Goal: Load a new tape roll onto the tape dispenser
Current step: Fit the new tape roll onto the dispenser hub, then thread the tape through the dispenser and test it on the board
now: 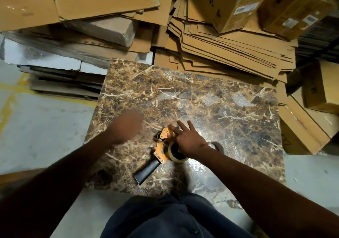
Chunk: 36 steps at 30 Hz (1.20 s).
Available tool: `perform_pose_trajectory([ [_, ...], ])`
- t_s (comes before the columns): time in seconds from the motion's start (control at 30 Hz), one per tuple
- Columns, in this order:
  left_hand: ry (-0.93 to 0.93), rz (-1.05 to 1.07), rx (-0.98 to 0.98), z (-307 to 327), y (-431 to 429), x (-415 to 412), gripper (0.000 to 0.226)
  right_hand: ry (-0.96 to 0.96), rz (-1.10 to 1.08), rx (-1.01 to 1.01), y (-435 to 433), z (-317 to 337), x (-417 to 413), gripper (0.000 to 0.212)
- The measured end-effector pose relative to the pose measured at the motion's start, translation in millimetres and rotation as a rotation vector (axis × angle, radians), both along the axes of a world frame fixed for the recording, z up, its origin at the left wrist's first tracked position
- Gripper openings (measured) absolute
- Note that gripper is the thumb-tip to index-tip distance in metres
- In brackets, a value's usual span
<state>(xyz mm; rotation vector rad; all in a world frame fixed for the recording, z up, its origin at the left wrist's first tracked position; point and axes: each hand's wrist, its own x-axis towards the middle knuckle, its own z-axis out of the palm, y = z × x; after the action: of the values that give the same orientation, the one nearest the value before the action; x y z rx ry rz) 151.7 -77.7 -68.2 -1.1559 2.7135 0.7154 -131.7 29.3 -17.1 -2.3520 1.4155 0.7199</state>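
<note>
Both hands reach in from the bottom of the frame over a brown marble-patterned counter (211, 94). The right hand (189, 140) lies spread, fingers fanned wide, pressing down on the tape dispenser (162, 146) and the tape roll (174, 155) at lower centre; its thumb side touches the orange front plate, and its palm covers the top of the roll. It grips nothing between the fingers that can be seen. The left hand (126, 125) hangs just left of the dispenser, apart from it, and is smeared by motion blur, so I cannot tell whether it is spread or closed, nor whether it holds anything.

Behind the counter, across the upper frame, flattened cardboard sheets (229, 48) lie in thick stacks, with closed cardboard boxes (229, 4) on top at upper right and more boxes down the right edge. Pale concrete floor (45, 127) shows at left, with a faded yellow line.

On the counter, the dispenser lies on its side, its black handle (146, 171) pointing toward lower left and its orange body toward the upper right. The clear tape roll sits against the orange frame, at the body's right side. Just right of the right wrist, a second ring-shaped object (217, 146) rests on the counter, partly hidden.
</note>
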Motion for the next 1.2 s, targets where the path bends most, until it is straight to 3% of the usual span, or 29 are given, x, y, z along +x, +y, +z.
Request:
perform_pose_trajectory([
  [0.17, -0.056, -0.119, -0.051, 16.5, -23.9, -24.3, 0.017, -0.040, -0.090, 0.002, -0.1, 6.2, 4.6, 0.068],
  [0.43, -0.105, -0.255, -0.047, 18.7, -44.8, -43.3, 0.017, -0.083, -0.414, -0.061, 11.7, 1.0, 64.5, 0.096],
  [0.73, -0.118, -0.397, -0.078, 13.1, -61.2, -52.9, 0.021, -0.097, -0.563, -0.191, 17.5, 7.0, 101.5, 0.040],
  [1.2, -0.111, -0.457, -0.151, 13.4, -62.9, -68.7, 0.021, -0.102, -0.575, -0.304, 31.9, -24.3, 97.3, 0.022],
])
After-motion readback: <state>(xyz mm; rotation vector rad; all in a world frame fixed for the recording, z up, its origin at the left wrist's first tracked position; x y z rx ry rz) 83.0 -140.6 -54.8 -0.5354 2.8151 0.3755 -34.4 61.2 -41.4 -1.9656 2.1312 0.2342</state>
